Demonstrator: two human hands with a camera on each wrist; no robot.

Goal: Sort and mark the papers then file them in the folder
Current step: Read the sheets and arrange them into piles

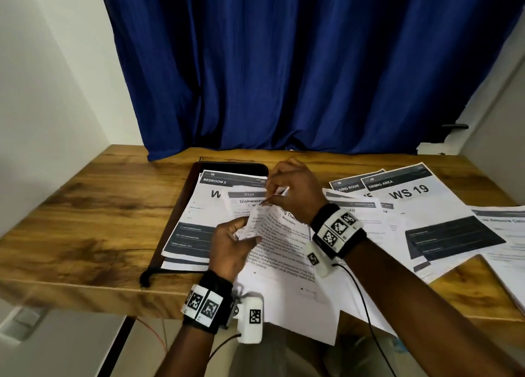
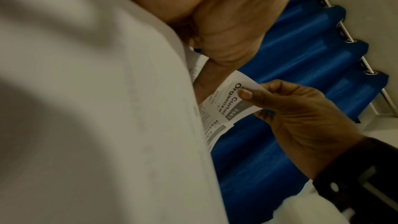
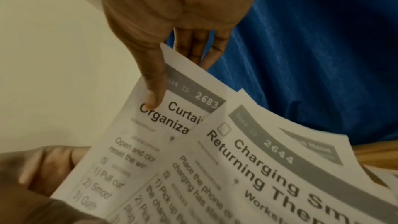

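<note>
Two hands on one sheaf of worksheets [image 1: 264, 220] above the wooden table [image 1: 85, 220] | left hand [image 1: 231, 247] clutching its lower edge | right hand [image 1: 292, 187] pinching the top corner of the Curtain sheet [image 3: 172, 125], thumb on print | folder [image 1: 196, 169] open at left under the Bedroom 3 page [image 1: 204, 206] | more papers [image 1: 412, 206] spread right.

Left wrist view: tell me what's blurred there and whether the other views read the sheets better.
Left wrist: a defocused sheet fills the left, dim overall; only the pinched sheet reads. Right wrist: sharper, "2683" and "2644" legible. Head: wide-angle bend, held print soft.
</note>
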